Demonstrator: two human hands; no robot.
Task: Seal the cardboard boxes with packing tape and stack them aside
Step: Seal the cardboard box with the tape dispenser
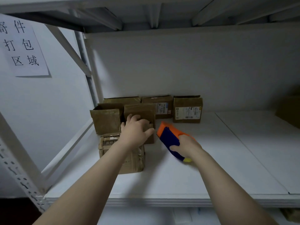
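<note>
**Item: small cardboard box, top to be taped**

Location: the small box stands toward the left of the white shelf. An open box is close against its left side, a taped box sits just in front, and a back row of boxes stands behind.

Hold: your left hand lies on the top with fingers spread and lightly bent, pressing rather than pinching. Your right hand grips the tape dispenser, thumb along its blue side. The other fingers are wrapped under it, out of view. Its orange nose hangs just beside the box, not touching.

Handling: the seam looks unsealed. Keep the flaps flat and meeting. Start the tape on the right-hand wall, draw it across the seam, and slide your left hand aside ahead of the dispenser.

Clearance: the left is crowded, with boxes and then the upright post. The upper shelf hangs low, so lift modestly. The open room lies to your right and is probably the best place for stacking. Mind the shelf's front edge.
</note>
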